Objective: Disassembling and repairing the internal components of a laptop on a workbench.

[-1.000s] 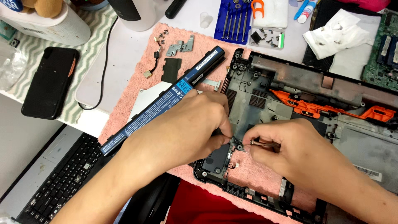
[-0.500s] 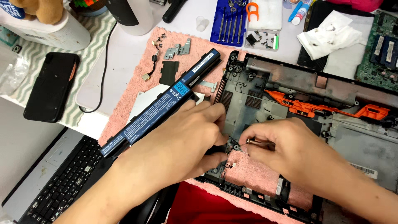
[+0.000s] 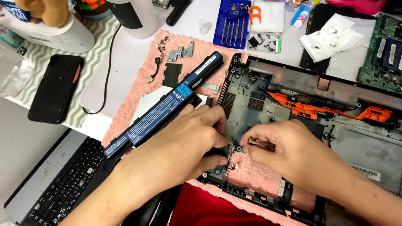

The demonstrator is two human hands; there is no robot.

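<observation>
A stripped black laptop bottom case (image 3: pixel 293 79) lies on a pink towel (image 3: pixel 138 88), with an orange plastic part (image 3: pixel 318 109) inside it. My left hand (image 3: pixel 184 140) grips the case's near left corner by a small bracket. My right hand (image 3: pixel 289 148) pinches a thin metal tool (image 3: pixel 257 142), its tip pointing left at that same corner. A long black laptop battery (image 3: pixel 165 104) lies diagonally just left of my left hand.
A blue screwdriver set (image 3: pixel 232 25) and loose screws sit at the back. Metal hinges (image 3: pixel 181 52), a small cable, a black phone (image 3: pixel 56 88), a laptop keyboard (image 3: pixel 63 180), a green circuit board (image 3: pixel 387 54) and crumpled tissue (image 3: pixel 333 35) surround the work area.
Both hands stay at the case's near left corner; the view has shifted slightly. No object has visibly moved.
</observation>
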